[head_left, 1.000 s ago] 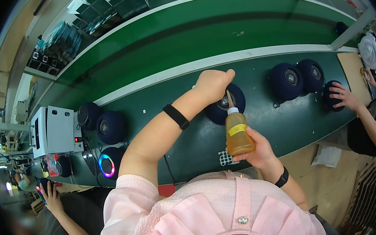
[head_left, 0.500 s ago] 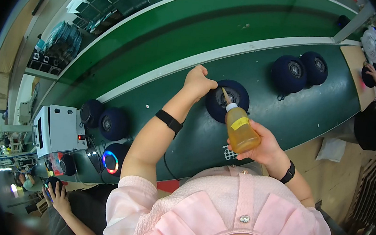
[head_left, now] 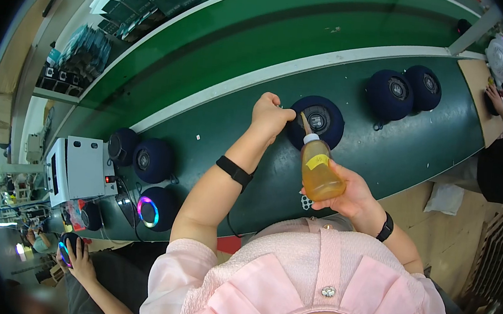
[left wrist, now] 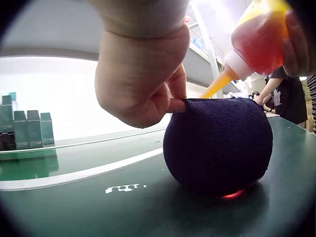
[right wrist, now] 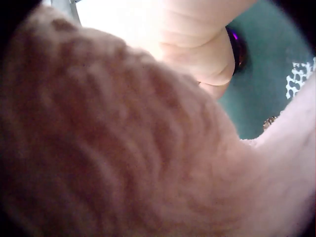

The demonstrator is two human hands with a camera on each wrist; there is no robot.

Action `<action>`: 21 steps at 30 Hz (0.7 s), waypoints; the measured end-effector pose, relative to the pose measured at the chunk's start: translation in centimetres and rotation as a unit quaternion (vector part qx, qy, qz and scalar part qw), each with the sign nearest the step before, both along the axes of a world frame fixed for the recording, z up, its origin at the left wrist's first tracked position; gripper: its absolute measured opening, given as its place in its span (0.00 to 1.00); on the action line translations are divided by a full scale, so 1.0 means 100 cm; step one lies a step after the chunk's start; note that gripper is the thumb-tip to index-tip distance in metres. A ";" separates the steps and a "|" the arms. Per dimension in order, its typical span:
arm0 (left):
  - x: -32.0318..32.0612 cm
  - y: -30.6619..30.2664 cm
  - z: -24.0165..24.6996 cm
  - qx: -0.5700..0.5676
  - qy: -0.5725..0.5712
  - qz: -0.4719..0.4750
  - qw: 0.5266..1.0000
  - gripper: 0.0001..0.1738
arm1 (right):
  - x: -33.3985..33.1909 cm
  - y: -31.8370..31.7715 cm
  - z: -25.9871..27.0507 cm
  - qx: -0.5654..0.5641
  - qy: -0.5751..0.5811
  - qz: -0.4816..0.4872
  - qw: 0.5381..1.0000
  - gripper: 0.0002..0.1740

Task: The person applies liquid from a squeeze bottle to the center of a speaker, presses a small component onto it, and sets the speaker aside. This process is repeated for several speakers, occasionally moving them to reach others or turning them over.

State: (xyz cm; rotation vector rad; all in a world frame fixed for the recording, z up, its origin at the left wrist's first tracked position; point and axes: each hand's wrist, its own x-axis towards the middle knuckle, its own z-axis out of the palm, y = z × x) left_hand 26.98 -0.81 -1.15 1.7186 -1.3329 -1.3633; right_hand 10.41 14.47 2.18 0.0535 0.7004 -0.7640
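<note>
A dark blue, fabric-covered round speaker (head_left: 333, 117) stands on the green table, its round printed panel facing up. My left hand (head_left: 268, 117) pinches the fabric at the panel's edge; the left wrist view shows thumb and fingertip together on the top rim of the speaker (left wrist: 217, 148). In my right hand (head_left: 354, 194) is a squeeze bottle (head_left: 321, 173) of amber liquid with a yellow label, tilted so its nozzle tip meets the panel's edge beside the pinched fabric. The right wrist view is mostly filled by my hand (right wrist: 197, 44), with the bottle out of sight.
Two more speakers (head_left: 389, 95) stand to the right. On the left are a white box-shaped device (head_left: 82, 168), other speakers (head_left: 153, 161) and one with a lit ring (head_left: 158, 208). A white perforated piece (head_left: 306, 202) lies near the front edge. People sit at both sides.
The speaker in front of me shows farther right and its panel is more exposed. My left hand has shifted from over it to its left edge. The person at right has withdrawn a speaker.
</note>
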 end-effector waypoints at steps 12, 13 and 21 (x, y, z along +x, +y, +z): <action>-0.003 0.003 0.006 -0.010 -0.007 0.005 1.000 0.21 | -0.004 0.005 -0.003 -0.010 0.036 0.003 0.999 0.27; -0.002 0.003 0.005 -0.010 -0.007 0.005 1.000 0.21 | -0.004 0.007 -0.005 -0.020 0.028 0.005 0.999 0.27; -0.001 0.000 -0.003 -0.025 -0.037 -0.008 0.999 0.21 | -0.008 0.013 -0.005 -0.045 0.101 0.017 0.994 0.25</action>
